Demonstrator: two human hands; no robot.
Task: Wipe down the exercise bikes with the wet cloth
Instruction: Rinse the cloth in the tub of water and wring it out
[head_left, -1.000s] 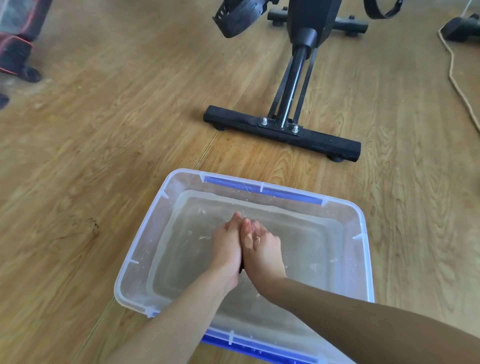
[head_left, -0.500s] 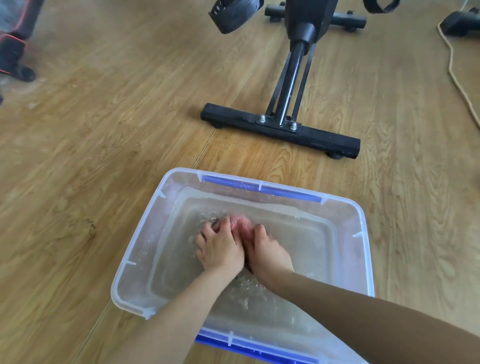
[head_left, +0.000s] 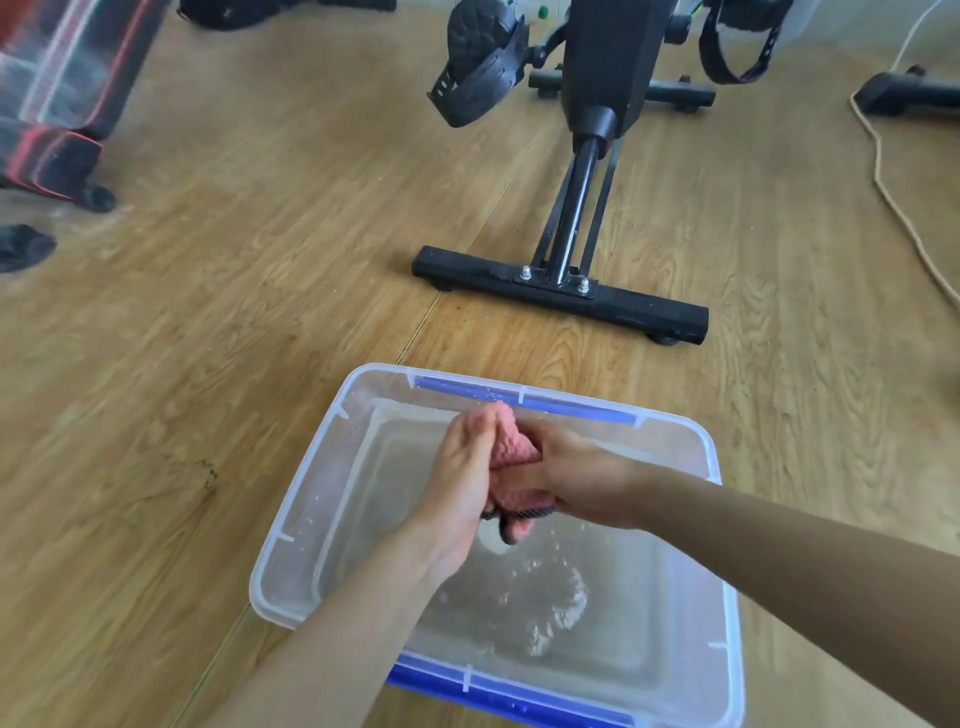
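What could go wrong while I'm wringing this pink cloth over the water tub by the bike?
The left hand and right hand grip the pink cloth above the tub, and water is splashing below; drops could clear the rim onto the wood floor and likely make it slippery. Wrung too little, the cloth may drip onto the exercise bike and its base bolts.

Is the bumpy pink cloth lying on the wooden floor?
No, the left hand and right hand grip the pink cloth over the clear plastic tub.
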